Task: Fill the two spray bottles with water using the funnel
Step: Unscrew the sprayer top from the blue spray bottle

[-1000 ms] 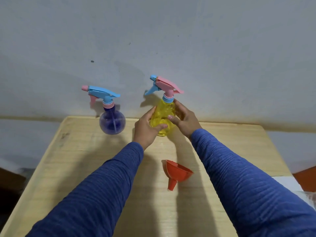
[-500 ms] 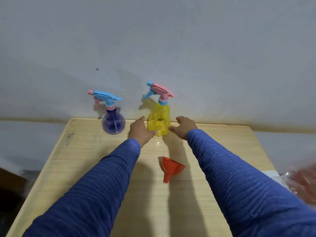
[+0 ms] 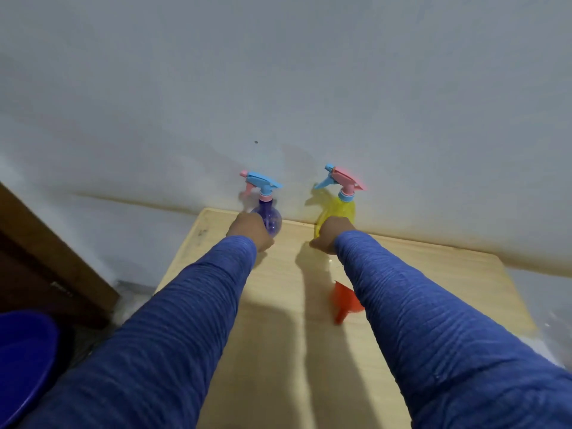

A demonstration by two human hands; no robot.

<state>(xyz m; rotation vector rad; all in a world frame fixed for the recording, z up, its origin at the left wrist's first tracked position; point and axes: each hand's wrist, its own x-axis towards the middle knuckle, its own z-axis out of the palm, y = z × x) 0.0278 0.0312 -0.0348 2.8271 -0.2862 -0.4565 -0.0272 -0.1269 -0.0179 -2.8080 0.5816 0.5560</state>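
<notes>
Desk: a pale wooden desk [image 3: 278, 351] stood against a grey-white wall [image 3: 278, 72].
Purple bottle: the purple spray bottle [image 3: 270, 219] stood upright at the far edge, left of the yellow one, its trigger top blue with a pink collar.
Yellow bottle: the yellow spray bottle [image 3: 339, 212] stood upright at the far edge by the wall, its trigger top pink with a blue collar.
Left hand: the left hand [image 3: 249, 232] was against the near side of the purple bottle; the fingers were hidden, so I could not tell whether it gripped.
Right hand: the right hand [image 3: 331, 235] was at the foot of the yellow bottle, knuckles toward me; the grip could not be made out.
Funnel: the red funnel [image 3: 343, 301] lay on its side on the desk, nearer than the bottles, partly hidden by the right blue sleeve [image 3: 433, 335].
Floor side: a blue tub [image 3: 21, 360] sat low at the near left, beside a brown wooden panel [image 3: 46, 261].
</notes>
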